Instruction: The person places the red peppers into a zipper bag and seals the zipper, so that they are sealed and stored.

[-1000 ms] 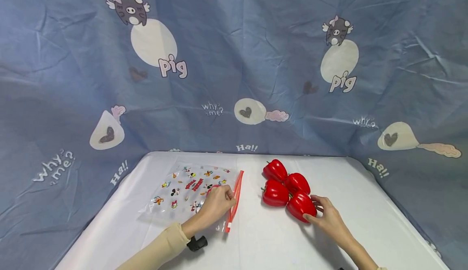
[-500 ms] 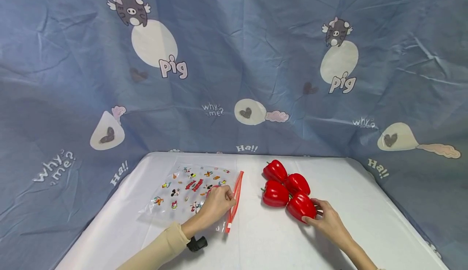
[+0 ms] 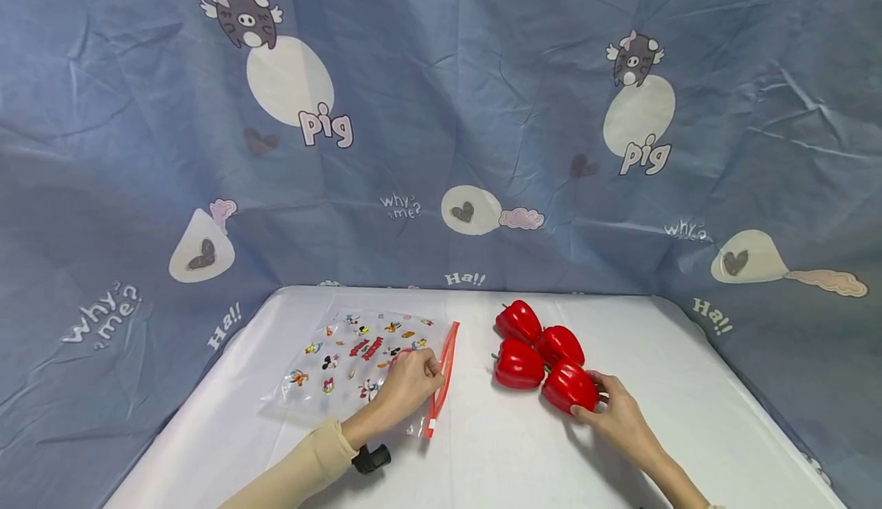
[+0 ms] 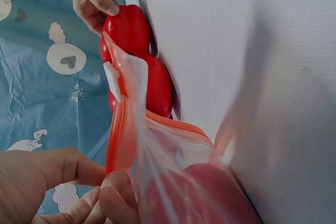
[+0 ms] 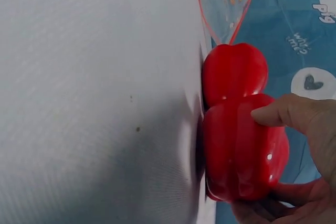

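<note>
My left hand (image 3: 412, 379) pinches the red zip edge of a clear printed zip bag (image 3: 310, 398) that lies on the left of the table. In the left wrist view the bag's mouth gapes, and a red bell pepper (image 4: 202, 195) shows inside through the plastic. On the right, my right hand (image 3: 618, 417) grips the nearest red bell pepper (image 3: 570, 388), thumb on one side and fingers on the other. That pepper touches the cluster of other bell peppers: one to its left (image 3: 519, 364), one behind (image 3: 561, 346), and one farthest back (image 3: 518, 321).
A white cloth covers the table (image 3: 482, 448). Blue printed fabric (image 3: 441, 126) hangs behind and along both sides. A black device (image 3: 372, 459) sits by my left wrist. Bare tabletop lies between the bag and the peppers.
The pepper in my right hand has shifted very slightly to the right, and the right fingers have settled around it. My left hand and the bag have stayed put.
</note>
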A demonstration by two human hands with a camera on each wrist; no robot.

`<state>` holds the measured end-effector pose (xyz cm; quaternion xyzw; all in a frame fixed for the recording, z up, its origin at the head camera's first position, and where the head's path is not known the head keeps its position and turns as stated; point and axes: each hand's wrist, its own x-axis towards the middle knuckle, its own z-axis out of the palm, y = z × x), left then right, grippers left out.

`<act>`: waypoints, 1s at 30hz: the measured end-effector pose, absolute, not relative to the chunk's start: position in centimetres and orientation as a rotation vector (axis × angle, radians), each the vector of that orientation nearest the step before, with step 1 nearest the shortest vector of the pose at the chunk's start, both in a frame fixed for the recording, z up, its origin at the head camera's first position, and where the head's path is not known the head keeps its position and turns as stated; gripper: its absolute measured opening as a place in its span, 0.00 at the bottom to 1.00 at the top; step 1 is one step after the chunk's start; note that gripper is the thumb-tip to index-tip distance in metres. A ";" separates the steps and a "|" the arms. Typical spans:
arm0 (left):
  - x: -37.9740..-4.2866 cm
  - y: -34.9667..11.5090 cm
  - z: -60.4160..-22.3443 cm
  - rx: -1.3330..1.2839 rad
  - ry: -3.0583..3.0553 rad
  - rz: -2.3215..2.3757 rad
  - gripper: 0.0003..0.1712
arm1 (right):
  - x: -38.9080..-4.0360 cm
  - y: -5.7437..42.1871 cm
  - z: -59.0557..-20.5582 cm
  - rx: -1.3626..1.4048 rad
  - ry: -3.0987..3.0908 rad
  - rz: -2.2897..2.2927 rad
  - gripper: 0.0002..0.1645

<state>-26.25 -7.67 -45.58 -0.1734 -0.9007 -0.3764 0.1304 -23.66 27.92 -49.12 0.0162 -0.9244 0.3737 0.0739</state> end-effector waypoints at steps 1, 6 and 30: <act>-26.3 -7.7 -45.5 -0.503 -2.616 -1.097 0.06 | -23.6 27.9 -49.1 0.049 -2.768 1.113 0.43; -26.3 -7.7 -45.5 -0.506 -2.611 -1.088 0.06 | -23.6 27.9 -48.7 0.056 -2.740 1.115 0.41; -26.1 -7.7 -45.5 -0.503 -2.626 -1.118 0.06 | -23.0 25.8 -47.8 0.211 -2.586 1.076 0.36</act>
